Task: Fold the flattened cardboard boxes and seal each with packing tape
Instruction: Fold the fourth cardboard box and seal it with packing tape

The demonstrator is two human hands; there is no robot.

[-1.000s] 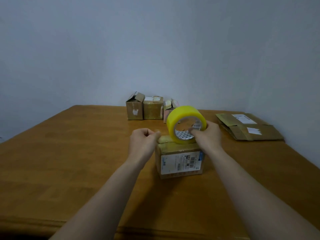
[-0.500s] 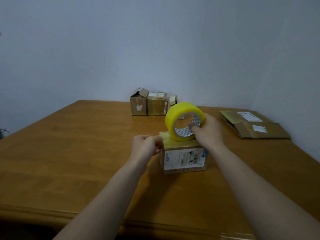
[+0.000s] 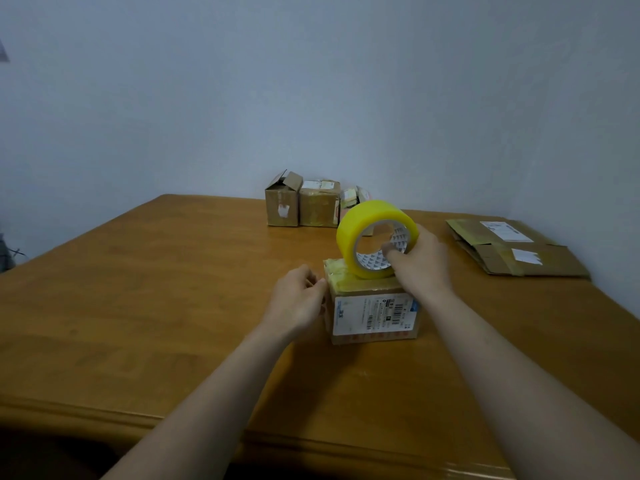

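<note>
Now my right hand (image 3: 420, 268) clamps the tape roll (image 3: 375, 237) standing on the box (image 3: 374, 313), strip (image 3: 341, 276) running left to my curled left hand (image 3: 298, 303), its hold unclear.

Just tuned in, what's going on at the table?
A person is taping a small cardboard box on the wooden table. The right hand grips the yellow tape roll standing on the box's top. The curled left hand sits at the box's left edge, where the tape strip ends. Folded boxes stand behind; flattened cardboard lies right.
</note>
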